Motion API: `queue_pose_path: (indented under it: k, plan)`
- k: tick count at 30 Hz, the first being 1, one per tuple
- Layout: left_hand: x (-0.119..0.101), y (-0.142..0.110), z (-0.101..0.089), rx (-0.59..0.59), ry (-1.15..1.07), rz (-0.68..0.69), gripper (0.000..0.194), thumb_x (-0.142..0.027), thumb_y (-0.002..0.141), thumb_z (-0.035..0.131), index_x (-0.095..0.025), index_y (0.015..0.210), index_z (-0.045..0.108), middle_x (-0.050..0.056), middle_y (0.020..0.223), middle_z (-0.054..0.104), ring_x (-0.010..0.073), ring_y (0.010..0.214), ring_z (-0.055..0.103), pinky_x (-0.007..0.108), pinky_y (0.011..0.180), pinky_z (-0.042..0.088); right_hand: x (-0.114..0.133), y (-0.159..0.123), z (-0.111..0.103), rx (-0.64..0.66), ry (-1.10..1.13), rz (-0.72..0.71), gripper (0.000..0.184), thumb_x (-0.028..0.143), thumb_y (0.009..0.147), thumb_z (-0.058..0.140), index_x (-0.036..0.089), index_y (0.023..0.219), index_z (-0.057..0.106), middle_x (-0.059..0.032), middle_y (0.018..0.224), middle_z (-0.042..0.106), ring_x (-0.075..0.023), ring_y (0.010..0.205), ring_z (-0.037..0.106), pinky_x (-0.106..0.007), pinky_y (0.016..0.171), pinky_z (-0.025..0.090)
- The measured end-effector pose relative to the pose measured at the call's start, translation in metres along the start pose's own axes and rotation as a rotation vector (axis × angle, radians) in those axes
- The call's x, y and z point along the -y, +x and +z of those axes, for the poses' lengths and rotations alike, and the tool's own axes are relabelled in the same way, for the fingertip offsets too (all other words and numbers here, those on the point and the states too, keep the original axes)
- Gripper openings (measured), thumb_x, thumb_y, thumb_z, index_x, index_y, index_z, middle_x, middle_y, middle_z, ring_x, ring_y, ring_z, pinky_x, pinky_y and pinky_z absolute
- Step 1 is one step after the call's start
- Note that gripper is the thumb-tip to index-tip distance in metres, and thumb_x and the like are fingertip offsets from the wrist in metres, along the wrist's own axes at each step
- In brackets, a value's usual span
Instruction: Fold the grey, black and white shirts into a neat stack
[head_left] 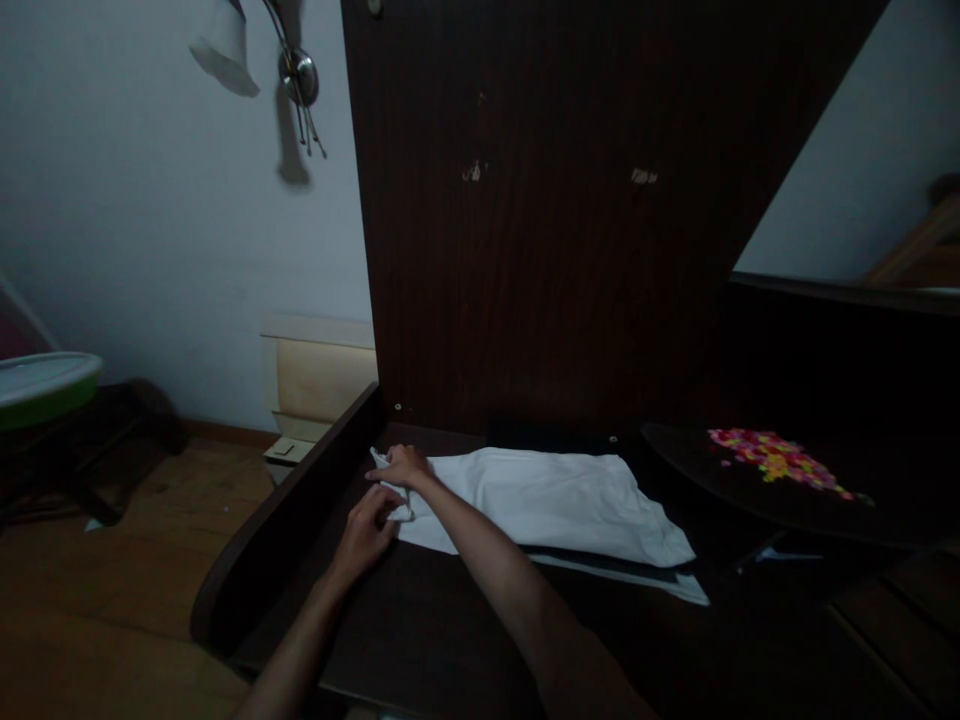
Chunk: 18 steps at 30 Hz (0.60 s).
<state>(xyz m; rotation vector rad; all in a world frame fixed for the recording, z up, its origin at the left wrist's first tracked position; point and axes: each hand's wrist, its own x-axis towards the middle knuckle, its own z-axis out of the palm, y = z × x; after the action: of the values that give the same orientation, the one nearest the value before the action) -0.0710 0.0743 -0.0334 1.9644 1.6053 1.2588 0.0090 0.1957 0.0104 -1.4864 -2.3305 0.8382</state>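
A white cloth (555, 500) lies lengthwise across a dark wooden desk top (435, 640), folded in layers, with a dark strip showing between them along the near side. Both my hands are at its left end. My left hand (367, 525) pinches the near part of the turned-up edge between thumb and fingers. Just beyond it, my right hand (403, 467) grips the far part of the same edge, the forearm crossing over the cloth. Some of the fingertips are hidden by the cloth folds.
A dark fan-shaped piece with colourful flowers (780, 455) is at the right, and scissors (780, 556) lie nearer. A raised side board (285, 520) bounds the desk on the left. Behind stands a tall dark panel (540, 250); a lamp (298, 78) hangs on the wall.
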Motion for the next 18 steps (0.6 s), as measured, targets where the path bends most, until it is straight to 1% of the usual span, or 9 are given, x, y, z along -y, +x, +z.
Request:
queue_pose_path:
  k: [2, 4, 6, 8, 11, 14, 16, 18]
  plan:
    - [0.000, -0.001, 0.000, 0.019, 0.002, 0.042, 0.022, -0.012, 0.067, 0.046, -0.021, 0.079, 0.061, 0.005, 0.088, 0.064, 0.0198, 0.089, 0.062, 0.032, 0.081, 0.051, 0.001, 0.003, 0.005, -0.027, 0.002, -0.003, 0.014, 0.033, 0.067, 0.076, 0.023, 0.073, 0.067, -0.0079, 0.092, 0.074, -0.0280, 0.096, 0.068, -0.029, 0.070, 0.050]
    - [-0.001, -0.002, 0.000, 0.025, 0.009, 0.054, 0.020, -0.012, 0.069, 0.046, -0.021, 0.078, 0.061, 0.006, 0.088, 0.065, 0.0201, 0.090, 0.062, 0.033, 0.083, 0.050, -0.001, 0.006, 0.006, -0.077, 0.092, 0.003, 0.003, 0.022, 0.070, 0.069, 0.023, 0.073, 0.068, -0.0067, 0.091, 0.074, -0.0267, 0.097, 0.068, -0.029, 0.072, 0.049]
    - [-0.005, -0.003, -0.001, 0.013, 0.023, 0.038, 0.020, -0.013, 0.069, 0.046, -0.021, 0.078, 0.062, 0.005, 0.088, 0.065, 0.0201, 0.089, 0.062, 0.033, 0.083, 0.049, -0.007, 0.010, 0.002, -0.126, 0.187, 0.019, 0.006, 0.017, 0.073, 0.064, 0.022, 0.074, 0.066, -0.0056, 0.090, 0.074, -0.0245, 0.098, 0.068, -0.027, 0.074, 0.050]
    - [-0.009, -0.003, -0.003, -0.031, 0.036, 0.000, 0.017, -0.016, 0.070, 0.048, -0.021, 0.078, 0.062, 0.004, 0.085, 0.064, 0.0201, 0.085, 0.062, 0.033, 0.081, 0.049, -0.015, 0.012, -0.005, -0.147, 0.237, 0.029, 0.007, 0.016, 0.076, 0.059, 0.020, 0.077, 0.065, -0.0052, 0.089, 0.073, -0.0222, 0.094, 0.069, -0.025, 0.072, 0.051]
    - [-0.011, 0.000, -0.007, -0.148, 0.039, -0.110, 0.015, -0.026, 0.075, 0.048, -0.021, 0.079, 0.061, 0.004, 0.083, 0.065, 0.0209, 0.083, 0.062, 0.033, 0.080, 0.049, -0.029, 0.006, -0.018, -0.131, 0.304, 0.050, 0.013, 0.013, 0.077, 0.054, 0.019, 0.087, 0.062, -0.0035, 0.086, 0.071, -0.0175, 0.074, 0.070, -0.023, 0.059, 0.053]
    - [-0.005, 0.007, -0.012, -0.260, 0.070, -0.270, 0.026, -0.037, 0.082, 0.042, -0.020, 0.081, 0.062, 0.006, 0.085, 0.067, 0.0221, 0.084, 0.063, 0.033, 0.080, 0.049, -0.043, -0.014, -0.033, -0.079, 0.482, 0.108, 0.025, 0.008, 0.072, 0.057, 0.017, 0.095, 0.058, -0.0028, 0.083, 0.068, -0.0146, 0.057, 0.067, -0.022, 0.046, 0.052]
    - [0.001, 0.013, -0.016, -0.256, 0.138, -0.359, 0.026, -0.038, 0.081, 0.043, -0.019, 0.081, 0.062, 0.008, 0.086, 0.068, 0.0226, 0.084, 0.064, 0.033, 0.080, 0.049, -0.051, -0.033, -0.043, -0.046, 0.583, 0.142, 0.037, 0.005, 0.067, 0.059, 0.017, 0.101, 0.056, -0.0039, 0.087, 0.066, -0.0138, 0.051, 0.065, -0.022, 0.042, 0.052]
    - [0.007, 0.022, -0.020, -0.176, 0.216, -0.409, 0.023, -0.035, 0.077, 0.046, -0.018, 0.081, 0.062, 0.009, 0.089, 0.069, 0.0229, 0.086, 0.065, 0.031, 0.080, 0.048, -0.058, -0.053, -0.051, -0.001, 0.628, 0.123, 0.050, 0.003, 0.063, 0.059, 0.018, 0.111, 0.053, -0.0053, 0.096, 0.064, -0.0124, 0.049, 0.065, -0.022, 0.040, 0.052]
